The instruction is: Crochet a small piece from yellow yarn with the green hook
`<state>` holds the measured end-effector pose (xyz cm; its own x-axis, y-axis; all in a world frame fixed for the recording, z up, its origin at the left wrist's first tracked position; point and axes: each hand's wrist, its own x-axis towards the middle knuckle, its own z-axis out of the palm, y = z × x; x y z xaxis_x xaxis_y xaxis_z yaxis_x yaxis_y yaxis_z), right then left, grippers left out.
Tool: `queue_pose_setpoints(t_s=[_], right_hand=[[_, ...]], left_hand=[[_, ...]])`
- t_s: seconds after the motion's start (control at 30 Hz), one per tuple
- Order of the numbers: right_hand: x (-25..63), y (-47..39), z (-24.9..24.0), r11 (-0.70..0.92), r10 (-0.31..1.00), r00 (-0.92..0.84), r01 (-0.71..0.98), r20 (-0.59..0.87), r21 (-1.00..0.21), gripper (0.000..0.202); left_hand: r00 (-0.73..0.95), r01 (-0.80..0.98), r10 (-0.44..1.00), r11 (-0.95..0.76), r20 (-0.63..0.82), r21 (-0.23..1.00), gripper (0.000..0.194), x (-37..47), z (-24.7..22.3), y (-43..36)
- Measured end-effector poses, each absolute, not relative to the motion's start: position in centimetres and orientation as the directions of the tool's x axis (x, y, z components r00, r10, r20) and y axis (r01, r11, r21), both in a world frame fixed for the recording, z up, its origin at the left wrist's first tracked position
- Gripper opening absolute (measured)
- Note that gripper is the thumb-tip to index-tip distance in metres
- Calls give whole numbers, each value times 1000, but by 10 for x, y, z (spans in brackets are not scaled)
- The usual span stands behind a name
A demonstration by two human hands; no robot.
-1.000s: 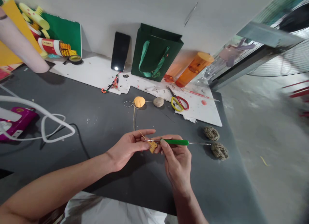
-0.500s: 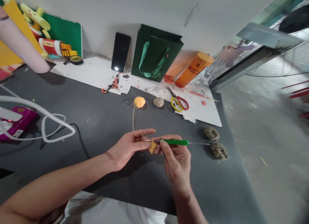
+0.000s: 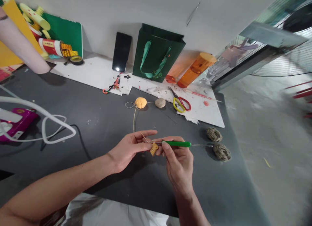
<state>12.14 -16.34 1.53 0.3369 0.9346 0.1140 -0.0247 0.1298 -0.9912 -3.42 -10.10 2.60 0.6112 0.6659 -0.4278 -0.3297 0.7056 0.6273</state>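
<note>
My left hand (image 3: 129,150) pinches a small piece of yellow crochet (image 3: 154,149) between thumb and fingers, its forefinger stretched out with yarn running over it. That yarn leads up to a yellow yarn ball (image 3: 140,103) on the table. In my right hand (image 3: 179,164) is a crochet hook with a green handle (image 3: 179,144), gripped by thumb and fingers and held level. Its thin metal tip reaches left to the crochet piece, and a second metal end sticks out to the right. Exactly how the tip sits in the stitches is too small to make out.
A beige yarn ball (image 3: 160,103) and scissors (image 3: 180,102) lie beyond my hands. Two grey-green yarn bundles (image 3: 221,152) sit by the right edge. Behind stand a phone (image 3: 122,52), a green paper bag (image 3: 158,54) and an orange bottle (image 3: 197,70). A white cable (image 3: 58,123) loops at left.
Almost nothing differs. Both hands keep the same hold on the crochet piece and the hook; the view has shifted very slightly.
</note>
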Motion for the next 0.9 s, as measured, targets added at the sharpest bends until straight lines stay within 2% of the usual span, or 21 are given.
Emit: queue_pose_setpoints(t_s=[0.9], right_hand=[[123, -166, 12, 140, 930, 347, -27, 123, -990, 5]], left_hand=[[632, -351, 663, 706, -402, 615, 44, -35, 25, -101]])
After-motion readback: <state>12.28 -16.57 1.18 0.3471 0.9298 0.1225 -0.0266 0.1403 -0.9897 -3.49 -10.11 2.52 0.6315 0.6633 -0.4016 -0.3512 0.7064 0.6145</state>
